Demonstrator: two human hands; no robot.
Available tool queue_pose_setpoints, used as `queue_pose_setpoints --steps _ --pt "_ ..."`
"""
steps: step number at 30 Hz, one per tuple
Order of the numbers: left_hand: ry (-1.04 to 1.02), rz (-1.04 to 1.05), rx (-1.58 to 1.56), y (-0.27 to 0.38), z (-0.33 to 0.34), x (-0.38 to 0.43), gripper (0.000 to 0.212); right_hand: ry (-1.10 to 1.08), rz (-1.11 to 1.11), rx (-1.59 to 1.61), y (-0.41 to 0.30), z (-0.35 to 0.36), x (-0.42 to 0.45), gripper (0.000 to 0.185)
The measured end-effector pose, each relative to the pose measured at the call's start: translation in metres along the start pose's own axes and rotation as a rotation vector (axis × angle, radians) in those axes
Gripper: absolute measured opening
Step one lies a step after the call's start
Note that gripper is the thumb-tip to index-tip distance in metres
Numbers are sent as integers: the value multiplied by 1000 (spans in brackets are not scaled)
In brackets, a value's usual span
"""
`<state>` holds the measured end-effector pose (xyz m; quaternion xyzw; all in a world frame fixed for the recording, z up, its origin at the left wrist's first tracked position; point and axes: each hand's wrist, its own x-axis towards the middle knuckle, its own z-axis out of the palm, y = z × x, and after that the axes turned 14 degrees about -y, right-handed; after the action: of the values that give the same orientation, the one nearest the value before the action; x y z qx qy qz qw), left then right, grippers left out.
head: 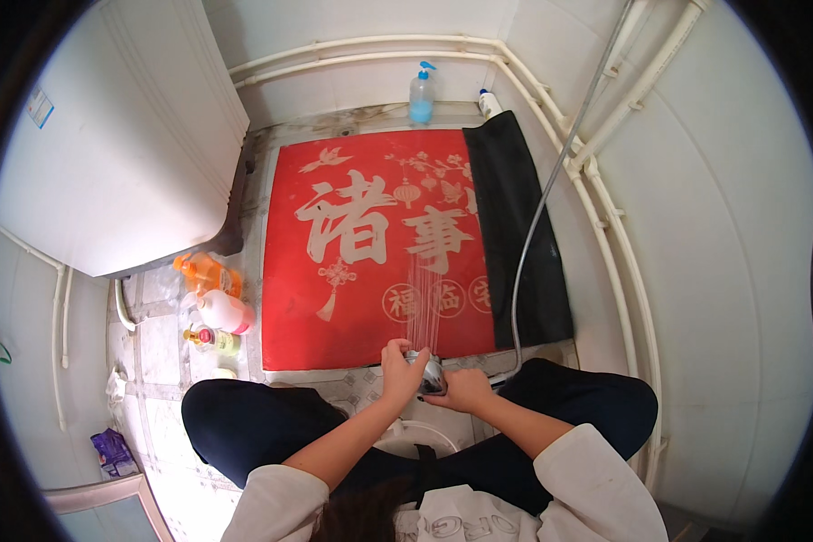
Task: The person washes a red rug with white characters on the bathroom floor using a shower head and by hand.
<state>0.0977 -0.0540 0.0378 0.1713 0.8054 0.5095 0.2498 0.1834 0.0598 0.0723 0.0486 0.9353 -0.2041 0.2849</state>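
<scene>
Both my hands meet at a chrome handheld shower head (433, 377) just above my lap. My left hand (401, 369) wraps the head's left side, thumb near its face. On the other side my right hand (466, 389) grips it by the handle end. Fine jets of water spray away from me onto a red floor mat (352, 298) with pale characters, lanterns and blossoms. The mat's right end is folded over, showing its black backing (520, 237). A grey metal shower hose (549, 179) hangs from the upper right and runs down to the handle.
Left of the mat lie an orange bottle (208, 274), a pink-and-white pump bottle (223, 310) and a smaller pump bottle (213, 338). A blue pump bottle (421, 98) and a white bottle (490, 103) stand behind. A white appliance (142, 135) fills the left; pipes (610, 251) line the right wall.
</scene>
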Motion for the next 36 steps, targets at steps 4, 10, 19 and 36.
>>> queue_pose_setpoints --steps 4,10,19,36 --pt "-30 -3 24 3 5 4 38 23 15 30 5 2 -2 56" --pt "-53 -38 44 7 15 11 32 52 42 83 13 5 -7 52" --pt "-111 -44 41 2 19 17 24 -28 73 111 18 9 -6 38" --pt "-65 0 75 -2 18 17 29 -37 57 123 14 1 -3 52"
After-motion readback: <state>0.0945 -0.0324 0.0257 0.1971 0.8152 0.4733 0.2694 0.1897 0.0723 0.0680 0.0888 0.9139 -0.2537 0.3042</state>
